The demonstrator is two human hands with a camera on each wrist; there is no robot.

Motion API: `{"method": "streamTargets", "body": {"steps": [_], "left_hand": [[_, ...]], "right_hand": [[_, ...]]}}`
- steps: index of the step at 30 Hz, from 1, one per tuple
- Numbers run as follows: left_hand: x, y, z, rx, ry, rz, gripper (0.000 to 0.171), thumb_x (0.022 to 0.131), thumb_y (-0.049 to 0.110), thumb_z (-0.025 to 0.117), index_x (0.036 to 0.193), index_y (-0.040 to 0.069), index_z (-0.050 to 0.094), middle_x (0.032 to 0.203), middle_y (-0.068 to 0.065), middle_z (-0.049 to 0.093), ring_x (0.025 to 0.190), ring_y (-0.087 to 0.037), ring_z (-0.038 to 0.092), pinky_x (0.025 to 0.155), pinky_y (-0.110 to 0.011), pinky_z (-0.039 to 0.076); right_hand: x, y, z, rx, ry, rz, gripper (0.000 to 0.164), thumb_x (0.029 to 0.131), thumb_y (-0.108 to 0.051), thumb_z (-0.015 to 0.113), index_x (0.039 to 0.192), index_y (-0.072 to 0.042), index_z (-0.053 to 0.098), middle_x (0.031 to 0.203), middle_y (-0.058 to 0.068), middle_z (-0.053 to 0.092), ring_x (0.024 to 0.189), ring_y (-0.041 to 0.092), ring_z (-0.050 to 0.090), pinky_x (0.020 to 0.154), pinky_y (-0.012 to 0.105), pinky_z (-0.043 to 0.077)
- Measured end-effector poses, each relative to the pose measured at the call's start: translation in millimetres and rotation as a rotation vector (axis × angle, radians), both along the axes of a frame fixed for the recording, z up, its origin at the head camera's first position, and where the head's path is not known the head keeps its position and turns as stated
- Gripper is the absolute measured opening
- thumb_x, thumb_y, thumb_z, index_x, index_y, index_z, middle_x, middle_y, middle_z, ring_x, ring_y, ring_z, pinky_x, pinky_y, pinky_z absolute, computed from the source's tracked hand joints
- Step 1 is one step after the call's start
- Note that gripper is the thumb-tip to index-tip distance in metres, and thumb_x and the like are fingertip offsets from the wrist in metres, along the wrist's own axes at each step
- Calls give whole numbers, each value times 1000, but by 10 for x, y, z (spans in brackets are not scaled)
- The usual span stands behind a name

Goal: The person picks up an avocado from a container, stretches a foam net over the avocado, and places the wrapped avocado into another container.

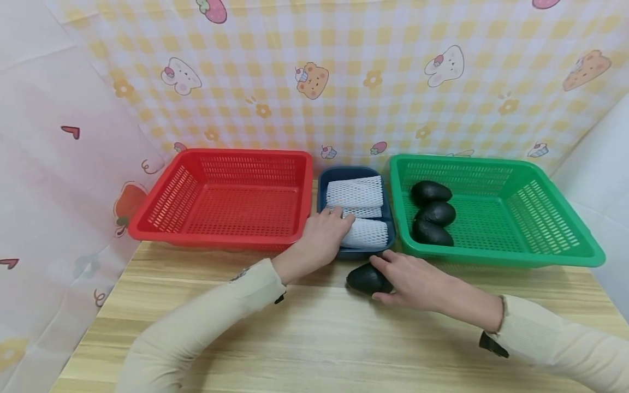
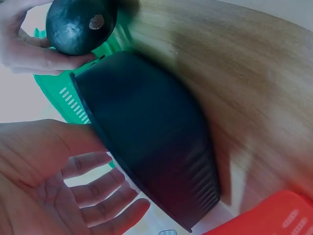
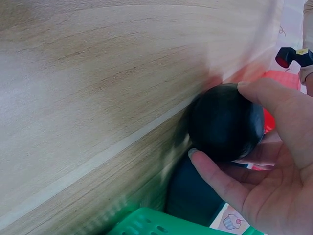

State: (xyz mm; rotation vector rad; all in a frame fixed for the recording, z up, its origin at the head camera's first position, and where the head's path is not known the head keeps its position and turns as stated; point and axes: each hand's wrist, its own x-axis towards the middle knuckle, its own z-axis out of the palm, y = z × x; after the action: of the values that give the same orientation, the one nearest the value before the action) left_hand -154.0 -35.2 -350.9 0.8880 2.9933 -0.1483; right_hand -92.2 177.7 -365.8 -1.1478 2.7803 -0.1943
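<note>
A dark avocado (image 1: 365, 279) lies on the table in front of the small navy tray, between the thumb and fingers of my right hand (image 1: 411, 279). The right wrist view shows that thumb and fingers gripping the avocado (image 3: 222, 122) on both sides. My left hand (image 1: 325, 232) is over the left side of the navy tray (image 1: 361, 254), its fingertips at the white foam net sleeves (image 1: 365, 233). In the left wrist view those fingers are spread loosely beside the tray (image 2: 146, 117) rim; whether they touch a sleeve cannot be told.
A red basket (image 1: 221, 240) with nothing inside stands left of the tray. To its right, a green basket (image 1: 496, 256) holds several avocados (image 1: 431, 192) at its left end. A checked cloth (image 1: 344, 98) hangs behind, and the wooden table (image 1: 314, 338) extends in front.
</note>
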Motion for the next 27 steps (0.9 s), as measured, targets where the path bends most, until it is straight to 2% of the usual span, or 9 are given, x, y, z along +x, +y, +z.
{"method": "streamTargets", "body": {"steps": [3, 7, 13, 20, 27], "left_hand": [[22, -21, 11, 32, 20, -17, 55, 92, 22, 76, 143, 17, 57, 126, -12, 61, 106, -28, 61, 82, -42, 56], [54, -54, 36, 87, 43, -48, 52, 91, 24, 77, 140, 16, 60, 125, -12, 62, 106, -27, 62, 83, -42, 57], [108, -126, 86, 170, 95, -94, 50, 90, 25, 78, 136, 15, 63, 125, -10, 63, 107, -27, 62, 83, -40, 57], [133, -213, 178, 256, 165, -111, 53, 86, 26, 83, 133, 13, 65, 123, -10, 64, 104, -26, 63, 83, -37, 57], [171, -281, 282, 285, 230, -121, 45, 87, 24, 81, 127, 14, 66, 116, -8, 65, 93, -22, 63, 72, -32, 57]], "right_hand": [[-1, -4, 12, -1, -9, 2, 65, 85, -38, 83, 128, 6, 64, 108, 19, 64, 83, 24, 65, 71, 38, 58], [-4, 3, 16, -5, -9, 7, 65, 85, -37, 83, 128, 6, 63, 108, 18, 64, 83, 23, 65, 71, 38, 58], [-4, 22, 10, -13, 5, 12, 64, 85, -37, 83, 128, 5, 63, 106, 17, 65, 80, 22, 65, 68, 36, 57], [-6, 33, 48, -7, -3, -3, 65, 84, -38, 84, 129, 4, 63, 106, 16, 65, 77, 19, 65, 66, 35, 58], [5, 33, 58, 0, -7, -14, 68, 84, -42, 83, 131, 3, 62, 109, 17, 66, 80, 22, 67, 69, 37, 58]]}}
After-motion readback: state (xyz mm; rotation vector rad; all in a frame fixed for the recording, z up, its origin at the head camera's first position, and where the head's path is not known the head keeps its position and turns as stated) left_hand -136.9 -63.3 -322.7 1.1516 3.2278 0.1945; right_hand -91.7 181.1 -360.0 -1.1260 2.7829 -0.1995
